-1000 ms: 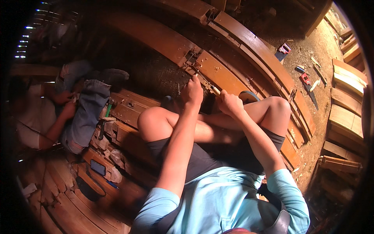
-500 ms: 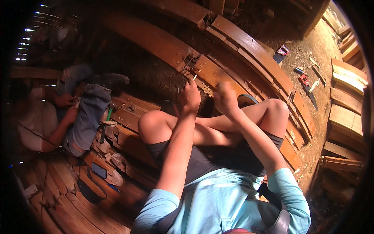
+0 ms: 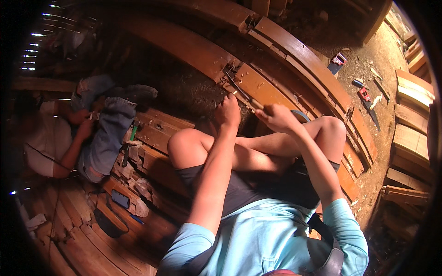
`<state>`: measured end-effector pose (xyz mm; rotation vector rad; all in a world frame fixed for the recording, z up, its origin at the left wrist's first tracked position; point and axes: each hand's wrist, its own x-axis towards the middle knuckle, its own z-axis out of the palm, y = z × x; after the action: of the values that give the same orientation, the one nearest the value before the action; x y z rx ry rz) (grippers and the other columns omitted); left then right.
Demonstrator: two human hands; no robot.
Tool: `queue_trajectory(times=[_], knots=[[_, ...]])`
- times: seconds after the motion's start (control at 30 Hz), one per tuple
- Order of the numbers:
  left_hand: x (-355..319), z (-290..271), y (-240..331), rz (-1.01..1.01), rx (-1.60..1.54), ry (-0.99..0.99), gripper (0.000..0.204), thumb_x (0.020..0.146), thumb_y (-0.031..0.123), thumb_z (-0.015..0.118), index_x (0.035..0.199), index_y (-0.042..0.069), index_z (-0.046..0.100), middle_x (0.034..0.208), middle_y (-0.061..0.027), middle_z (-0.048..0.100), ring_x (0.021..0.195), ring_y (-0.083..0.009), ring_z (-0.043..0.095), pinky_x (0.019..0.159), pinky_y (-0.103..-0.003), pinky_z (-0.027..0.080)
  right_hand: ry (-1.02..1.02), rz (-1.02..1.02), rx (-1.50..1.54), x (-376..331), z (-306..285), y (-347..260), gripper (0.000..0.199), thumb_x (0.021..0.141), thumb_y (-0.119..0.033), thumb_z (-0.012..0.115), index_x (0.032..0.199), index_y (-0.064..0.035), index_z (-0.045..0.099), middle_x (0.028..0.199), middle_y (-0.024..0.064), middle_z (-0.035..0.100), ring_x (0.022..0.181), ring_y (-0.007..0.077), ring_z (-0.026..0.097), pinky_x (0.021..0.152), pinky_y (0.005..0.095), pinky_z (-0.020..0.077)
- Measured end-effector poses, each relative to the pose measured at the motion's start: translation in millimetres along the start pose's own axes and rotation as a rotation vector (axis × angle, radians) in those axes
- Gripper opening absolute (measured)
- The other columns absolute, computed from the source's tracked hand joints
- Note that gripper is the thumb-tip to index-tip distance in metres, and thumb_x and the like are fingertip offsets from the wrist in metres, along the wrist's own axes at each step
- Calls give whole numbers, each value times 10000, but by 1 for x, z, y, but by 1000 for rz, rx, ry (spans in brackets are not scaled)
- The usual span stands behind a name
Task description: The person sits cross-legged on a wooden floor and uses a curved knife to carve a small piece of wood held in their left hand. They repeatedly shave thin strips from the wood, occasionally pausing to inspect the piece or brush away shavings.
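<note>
Since the last picture, the right hand (image 3: 280, 117) has moved a bit to the right, away from the left hand (image 3: 228, 111), and a dark, bent knife (image 3: 239, 87) now shows clearly. The right grip is curled all the way round the knife's wooden handle. The blade points up and to the left. The left grip is closed too, with a pale little stick (image 3: 235, 93) poking out of the top. The knife and the stick are near each other, in front of the crossed legs (image 3: 258, 149). Just past them is a shiny brown board (image 3: 264, 89) with curly wood bits on it. Off to the right, a saw (image 3: 368, 104) with a red handle lies on the ground (image 3: 368, 147).
</note>
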<state>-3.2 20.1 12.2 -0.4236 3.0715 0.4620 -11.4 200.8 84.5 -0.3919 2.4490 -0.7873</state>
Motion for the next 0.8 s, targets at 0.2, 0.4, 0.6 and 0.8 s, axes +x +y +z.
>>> queue_trajectory(times=[0.2, 0.4, 0.6, 0.8], knots=[[0, -2, 8, 13, -5, -11, 136, 864, 86, 478, 985, 59, 535, 931, -159, 639, 861, -381, 644, 714, -488, 527, 886, -638, 547, -40, -25, -63, 137, 861, -88, 594, 931, -14, 503, 690, 149, 546, 561, 279, 527, 527, 331, 417], [2, -3, 2, 4, 10, 29, 132, 860, 73, 490, 966, 49, 565, 896, -162, 655, 820, -372, 655, 693, -478, 531, 199, 98, -227, 12, 74, 38, 290, 869, -331, 545, 951, -53, 540, 784, 235, 650, 757, 427, 649, 660, 514, 529], [0, 1, 1, 46, 102, 64, 108, 885, 109, 478, 954, 58, 544, 869, -135, 660, 757, -332, 678, 629, -437, 555, 28, 93, -95, 16, 46, 36, 408, 885, -439, 529, 942, -43, 608, 791, 211, 661, 748, 410, 650, 676, 493, 515], [5, 8, -3, 13, 11, 57, 135, 854, 68, 498, 979, 43, 542, 908, -165, 647, 819, -376, 655, 700, -473, 533, 384, -179, 306, -32, -36, -46, 304, 893, -315, 599, 895, -14, 562, 651, 193, 552, 570, 359, 548, 539, 399, 438]])
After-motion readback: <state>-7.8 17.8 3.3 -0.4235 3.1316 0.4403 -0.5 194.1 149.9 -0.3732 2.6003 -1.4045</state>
